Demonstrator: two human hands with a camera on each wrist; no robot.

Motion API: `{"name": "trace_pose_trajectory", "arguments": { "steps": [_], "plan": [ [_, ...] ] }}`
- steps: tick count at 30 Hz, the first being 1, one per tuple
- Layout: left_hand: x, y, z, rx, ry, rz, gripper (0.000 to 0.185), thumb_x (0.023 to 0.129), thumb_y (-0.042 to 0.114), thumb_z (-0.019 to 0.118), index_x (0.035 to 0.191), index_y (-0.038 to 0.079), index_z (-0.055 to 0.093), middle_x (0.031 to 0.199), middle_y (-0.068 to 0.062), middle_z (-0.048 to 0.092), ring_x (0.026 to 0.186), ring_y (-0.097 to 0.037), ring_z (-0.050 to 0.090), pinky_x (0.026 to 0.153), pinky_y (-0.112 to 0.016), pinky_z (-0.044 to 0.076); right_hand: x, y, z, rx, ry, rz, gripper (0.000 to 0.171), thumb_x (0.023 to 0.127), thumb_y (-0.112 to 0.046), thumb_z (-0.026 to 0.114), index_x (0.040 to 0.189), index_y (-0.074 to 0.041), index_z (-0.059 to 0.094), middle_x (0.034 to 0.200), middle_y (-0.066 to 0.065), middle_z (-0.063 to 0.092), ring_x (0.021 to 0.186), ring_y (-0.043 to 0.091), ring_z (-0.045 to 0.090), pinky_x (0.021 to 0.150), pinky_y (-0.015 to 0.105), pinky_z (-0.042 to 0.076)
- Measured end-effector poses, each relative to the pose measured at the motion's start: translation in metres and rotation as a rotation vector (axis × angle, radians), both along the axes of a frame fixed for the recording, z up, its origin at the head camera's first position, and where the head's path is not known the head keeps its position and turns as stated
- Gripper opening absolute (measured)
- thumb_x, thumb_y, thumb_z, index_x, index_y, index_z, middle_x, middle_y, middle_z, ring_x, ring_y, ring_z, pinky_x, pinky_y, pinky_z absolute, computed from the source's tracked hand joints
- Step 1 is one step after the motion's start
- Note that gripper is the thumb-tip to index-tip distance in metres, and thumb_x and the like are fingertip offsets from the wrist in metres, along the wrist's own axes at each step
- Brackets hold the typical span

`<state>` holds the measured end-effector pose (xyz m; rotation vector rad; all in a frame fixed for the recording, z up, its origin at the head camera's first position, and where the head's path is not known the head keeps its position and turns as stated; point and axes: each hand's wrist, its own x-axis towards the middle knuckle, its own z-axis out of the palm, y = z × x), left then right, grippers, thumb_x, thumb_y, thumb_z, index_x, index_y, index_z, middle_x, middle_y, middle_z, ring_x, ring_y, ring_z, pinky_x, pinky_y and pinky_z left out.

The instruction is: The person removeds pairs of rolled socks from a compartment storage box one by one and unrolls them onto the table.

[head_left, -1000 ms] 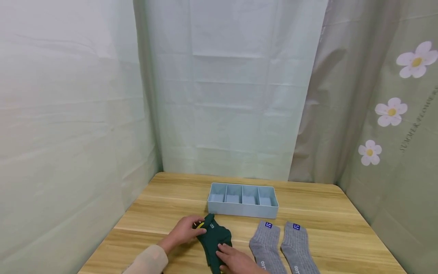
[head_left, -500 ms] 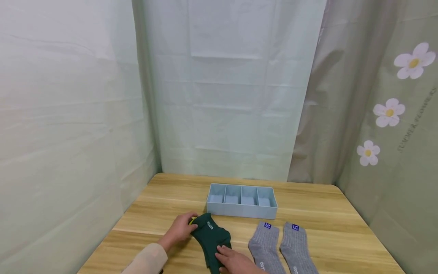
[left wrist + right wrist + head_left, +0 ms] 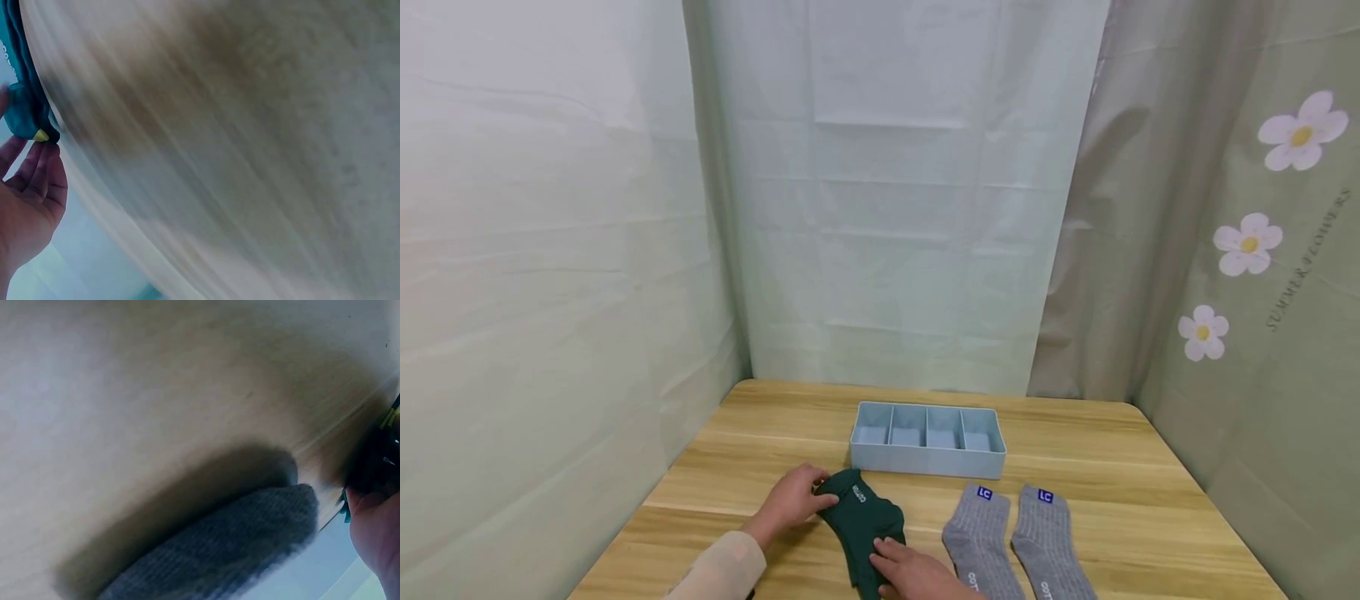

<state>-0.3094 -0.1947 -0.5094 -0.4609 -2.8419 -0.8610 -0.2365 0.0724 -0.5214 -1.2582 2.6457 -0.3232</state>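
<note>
A dark green sock (image 3: 867, 527) lies folded over at its far end on the table, with pale lettering near the fold. At that folded end my left hand (image 3: 792, 498) pinches the fabric between thumb and fingers; a yellow patch shows there on the sock (image 3: 25, 112) in the left wrist view. My right hand (image 3: 919, 573) rests on the lower part of the same sock, fingers extended and lying over it. In the right wrist view, the right hand (image 3: 378, 531) touches dark fabric at the edge, and its fingertips are mostly hidden.
Behind the green sock stands a light blue box (image 3: 927, 460) with several compartments. To the right lie two grey socks (image 3: 981, 533) side by side, with blue labels at the cuffs. The wooden table (image 3: 1150, 500) is enclosed by pale curtains (image 3: 887, 250).
The left hand has shifted slightly left with the green sock's far end. The fold there is flatter and its lettering more visible; the yellow patch no longer shows from the head. The right hand stays put.
</note>
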Motion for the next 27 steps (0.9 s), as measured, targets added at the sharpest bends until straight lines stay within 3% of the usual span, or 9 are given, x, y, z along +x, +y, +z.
{"name": "trace_pose_trajectory", "arguments": {
  "steps": [3,11,15,21,27],
  "plan": [
    [-0.0013,-0.0002,-0.002,-0.002,-0.017,0.008,0.035,0.083,0.016,0.08,0.111,-0.002,0.069,0.099,-0.012,0.065,0.091,-0.029,0.062,0.084,-0.051,0.051,0.0003,0.0002,0.0002,-0.002,-0.008,-0.004,0.046,0.102,-0.034,0.055,0.141,-0.009,0.055,0.147,0.004,0.051,0.134,0.017,0.048,0.101,0.031,0.046],
    [-0.0031,-0.0016,-0.0031,0.02,0.074,0.043,0.026,0.085,0.005,0.075,0.109,0.001,0.065,0.096,-0.01,0.064,0.089,-0.027,0.061,0.08,-0.049,0.052,0.0007,0.0002,0.001,-0.004,-0.005,-0.003,0.045,0.102,-0.033,0.055,0.14,-0.008,0.056,0.146,0.005,0.051,0.133,0.017,0.048,0.101,0.03,0.046],
    [-0.0044,-0.0029,-0.0029,-0.007,0.062,0.04,0.02,0.087,0.011,0.076,0.103,0.003,0.068,0.097,-0.01,0.064,0.089,-0.026,0.061,0.082,-0.049,0.052,0.0002,-0.0001,0.0013,0.0,-0.015,-0.005,0.046,0.102,-0.033,0.055,0.14,-0.008,0.056,0.146,0.005,0.051,0.134,0.017,0.048,0.102,0.031,0.046],
    [-0.0075,-0.0035,-0.0034,-0.047,0.031,0.042,0.03,0.082,0.019,0.081,0.105,0.003,0.069,0.097,-0.009,0.066,0.088,-0.025,0.061,0.082,-0.048,0.052,-0.0003,-0.0014,0.0009,0.001,-0.04,-0.023,0.047,0.102,-0.035,0.055,0.142,-0.011,0.055,0.147,0.002,0.05,0.135,0.016,0.046,0.102,0.032,0.045],
    [-0.0088,-0.0028,-0.0016,-0.041,0.069,0.041,0.012,0.092,0.012,0.069,0.098,0.001,0.07,0.095,-0.009,0.068,0.087,-0.026,0.063,0.083,-0.049,0.051,0.0007,-0.0011,0.0016,0.001,-0.027,-0.023,0.046,0.101,-0.034,0.056,0.141,-0.01,0.056,0.147,0.003,0.05,0.134,0.017,0.047,0.101,0.031,0.046]
  ]
}}
